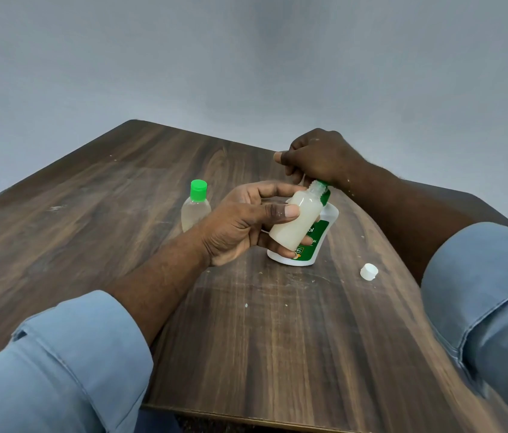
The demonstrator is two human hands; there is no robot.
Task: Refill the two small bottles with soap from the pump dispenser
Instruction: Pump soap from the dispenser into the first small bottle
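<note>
My left hand (pixel 243 221) grips a small uncapped bottle (pixel 296 218) of milky white soap, tilted so its threaded neck sits under the nozzle of the pump dispenser (pixel 316 242). The white dispenser with a green label stands on the table right behind that bottle. My right hand (pixel 315 156) is curled over the dispenser's pump head, which it hides. A second small clear bottle (pixel 195 207) with a green flip cap stands upright to the left, partly behind my left hand. A loose white cap (pixel 369 271) lies on the table to the right.
The dark wooden table (pixel 246 354) carries small white specks and drips around the dispenser. A plain grey wall stands behind. My blue sleeves fill the lower corners of the view.
</note>
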